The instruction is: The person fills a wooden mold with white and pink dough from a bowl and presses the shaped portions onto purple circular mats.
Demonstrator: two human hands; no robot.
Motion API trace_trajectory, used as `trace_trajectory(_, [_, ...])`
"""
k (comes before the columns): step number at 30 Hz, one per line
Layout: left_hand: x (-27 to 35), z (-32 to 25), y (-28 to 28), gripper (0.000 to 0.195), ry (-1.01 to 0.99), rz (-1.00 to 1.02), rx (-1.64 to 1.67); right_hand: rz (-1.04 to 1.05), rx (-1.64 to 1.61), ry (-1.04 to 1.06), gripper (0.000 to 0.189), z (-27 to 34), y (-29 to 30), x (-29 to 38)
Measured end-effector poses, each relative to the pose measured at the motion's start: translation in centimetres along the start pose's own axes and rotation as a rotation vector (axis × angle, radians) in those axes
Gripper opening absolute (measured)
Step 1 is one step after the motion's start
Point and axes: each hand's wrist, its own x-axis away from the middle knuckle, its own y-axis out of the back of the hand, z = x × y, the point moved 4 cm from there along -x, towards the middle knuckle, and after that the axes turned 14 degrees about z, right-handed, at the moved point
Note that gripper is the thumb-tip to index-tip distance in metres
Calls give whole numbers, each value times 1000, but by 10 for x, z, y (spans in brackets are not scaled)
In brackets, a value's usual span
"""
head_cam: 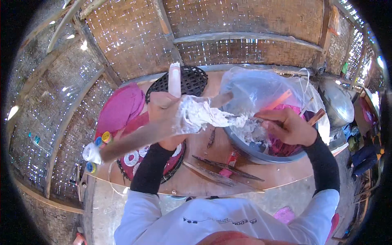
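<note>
My left hand (163,107) grips a wooden tool (137,142) with a long brown bar and a pale upright cylinder (174,81). A mass of sticky white dough (199,116) covers its middle. My right hand (288,125) pinches a thin, dough-smeared implement (234,118) whose tip meets that dough; its exact kind is unclear. Below the right hand stands a grey basin (254,156), holding more whitish dough (251,133), a pink cloth or bag (283,147) and clear plastic sheeting (254,85). Under my left forearm, white dough rings (131,157) lie on a round, red-lined woven tray (183,150).
Dark wooden slats (226,168) lie near the table's (202,186) front edge, beside a small red packet (233,157). Behind are pink round sheets (122,107) and a black woven tray (197,81). Yellow and blue spool-like items (106,137) sit left. A lidded metal pot (338,104) stands right.
</note>
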Motion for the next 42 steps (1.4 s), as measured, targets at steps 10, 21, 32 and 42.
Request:
trace_trajectory(10, [-20, 11, 57, 25, -233, 61, -1047, -224, 953, -160, 29, 88, -72, -98])
trace_trajectory(21, [-24, 61, 150, 48, -157, -10, -489, -529, 486, -239, 24, 104, -104, -121])
trace_trajectory(32, [-18, 155, 173, 45, -76, -18, 936, -592, 285, -147, 26, 110, -167, -156])
trace_trajectory(42, [-16, 81, 164, 36, -260, -376, -453, -584, 203, -137, 27, 105, -177, -139])
